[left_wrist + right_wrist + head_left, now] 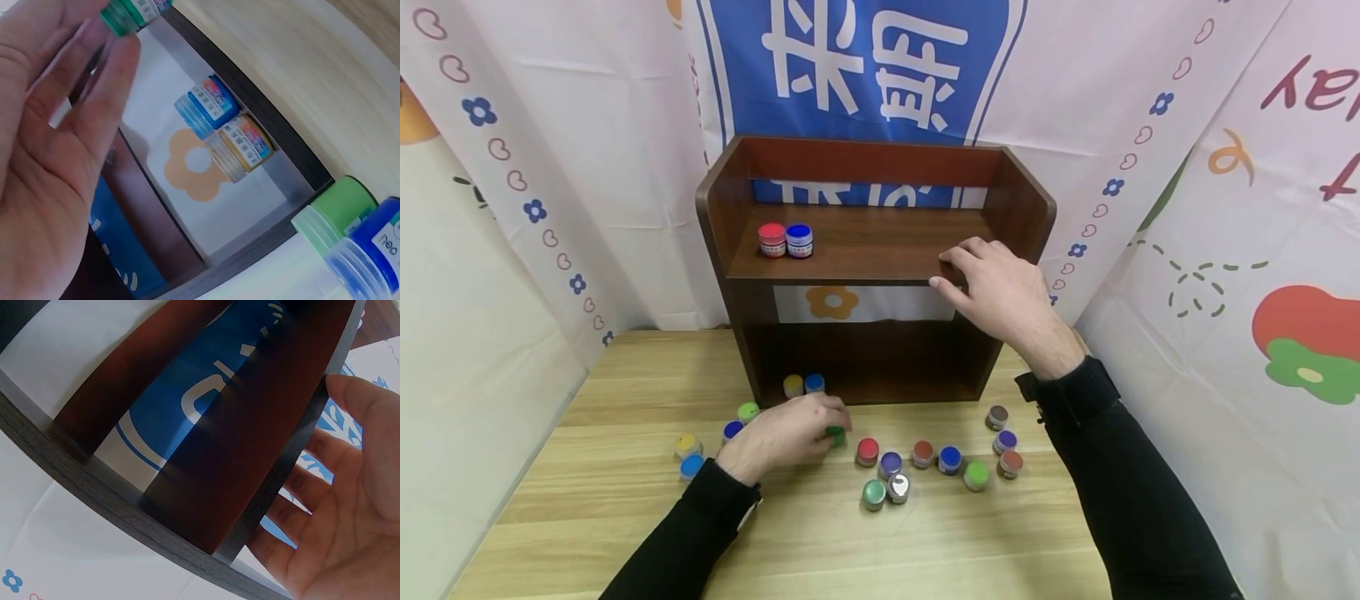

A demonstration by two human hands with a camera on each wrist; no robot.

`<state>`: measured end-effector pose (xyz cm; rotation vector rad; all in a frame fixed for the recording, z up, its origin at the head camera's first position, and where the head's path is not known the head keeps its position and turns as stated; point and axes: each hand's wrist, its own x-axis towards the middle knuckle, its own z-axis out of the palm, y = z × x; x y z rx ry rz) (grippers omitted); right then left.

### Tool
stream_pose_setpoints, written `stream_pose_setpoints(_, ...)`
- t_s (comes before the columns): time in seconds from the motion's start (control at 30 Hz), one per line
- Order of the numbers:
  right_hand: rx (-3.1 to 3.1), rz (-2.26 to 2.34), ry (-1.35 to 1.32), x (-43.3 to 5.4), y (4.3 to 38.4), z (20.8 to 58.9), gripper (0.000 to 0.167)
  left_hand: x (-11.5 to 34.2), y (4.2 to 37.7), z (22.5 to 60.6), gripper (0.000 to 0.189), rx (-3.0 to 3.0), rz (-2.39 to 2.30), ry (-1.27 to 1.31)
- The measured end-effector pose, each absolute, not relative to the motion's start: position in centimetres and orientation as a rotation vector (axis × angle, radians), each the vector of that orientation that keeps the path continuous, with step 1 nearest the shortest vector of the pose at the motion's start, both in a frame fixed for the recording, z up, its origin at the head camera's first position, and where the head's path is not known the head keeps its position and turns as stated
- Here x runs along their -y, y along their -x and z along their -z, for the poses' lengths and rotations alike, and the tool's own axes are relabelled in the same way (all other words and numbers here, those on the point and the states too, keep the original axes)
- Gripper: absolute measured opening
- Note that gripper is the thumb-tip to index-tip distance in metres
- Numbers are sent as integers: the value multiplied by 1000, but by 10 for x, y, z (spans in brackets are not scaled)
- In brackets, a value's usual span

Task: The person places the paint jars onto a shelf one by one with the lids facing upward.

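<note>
My left hand [788,429] pinches a small green paint jar [134,14] by its fingertips, just in front of the lower shelf. On that lower shelf, near its left end, a yellow paint jar [793,385] and a blue one [815,382] stand side by side. My right hand [1000,292] rests at the right end of the upper shelf board [865,254] of the brown wooden rack. Its thumb lies along the board's front edge and its loosely extended fingers reach over the top, holding no jar. Red [772,240] and blue [800,241] jars sit together at the board's left.
Several jars stand on the wooden table [805,550] right of my left hand, among them a red one [867,452] and a silver one [898,487]. More, including a yellow jar [687,446], stand at the left. Printed cloth [625,167] hangs behind the rack.
</note>
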<state>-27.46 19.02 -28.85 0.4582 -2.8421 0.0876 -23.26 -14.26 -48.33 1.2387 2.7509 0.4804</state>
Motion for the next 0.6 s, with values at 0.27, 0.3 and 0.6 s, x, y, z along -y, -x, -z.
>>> stream_pose_setpoints(0.27, 2845, -83, -450, -190, 275, 289, 61, 132, 220, 481, 20, -2912, -568, -974)
stream_pose_setpoints(0.3, 2845, -83, -449, -190, 275, 289, 61, 130, 218, 481, 19, -2927, -581, -934)
stream_pose_setpoints(0.6, 2850, -87, -445, -190, 275, 289, 61, 114, 208, 486, 21, -2968, -602, -717)
